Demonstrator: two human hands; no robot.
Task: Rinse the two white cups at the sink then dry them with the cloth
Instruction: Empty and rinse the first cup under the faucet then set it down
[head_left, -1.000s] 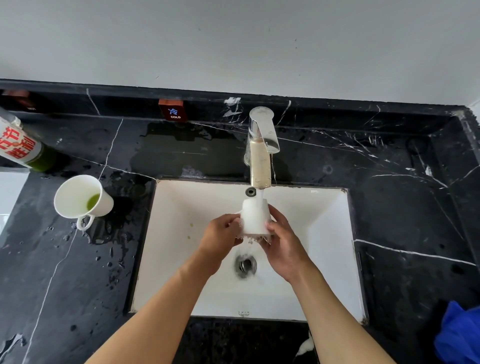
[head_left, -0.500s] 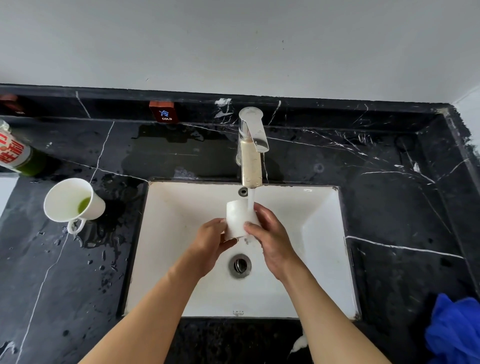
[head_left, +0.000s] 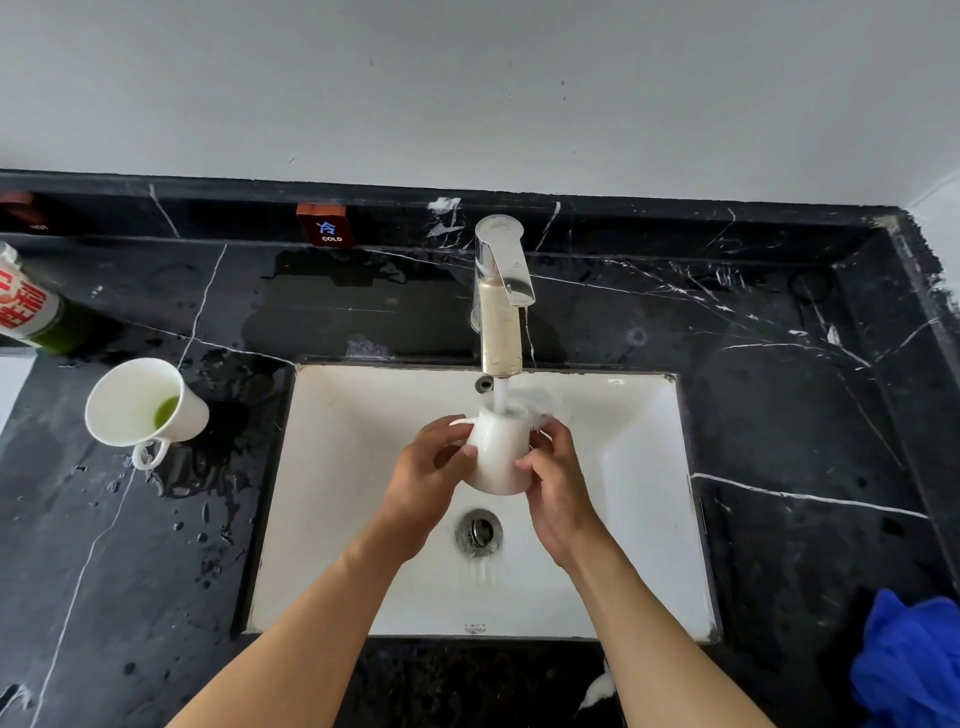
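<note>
The counter (head_left: 779, 415) is black veined stone, wet to the left of the sink (head_left: 337, 519), with a raised ledge at the back. The white sink is set into it; I judge its basin the only place where runoff is contained, so I work inside its rim. There is open room in the basin to either side of my hands and toward me, above the drain (head_left: 479, 532). The tap (head_left: 501, 301) overhangs the far edge, which limits travel upward and away from me.

The blue cloth (head_left: 914, 660) lies at the near right corner of the counter, well apart from the splash zone; I judge it is kept there to stay dry for the drying step.

The second cup (head_left: 140, 402) stands on the counter left of the sink, well apart from it, with green residue inside and not yet rinsed. A bottle (head_left: 31, 312) lies behind it at the left edge.

The first cup (head_left: 496, 457) is over the basin, mouth turned up toward the tap, directly under the stream so that water fills and overflows it. My left hand (head_left: 426, 467) has a closed grip on its handle side. My right hand (head_left: 553, 478) pinches the opposite wall with curled fingers, steadying the cup against the flow.
</note>
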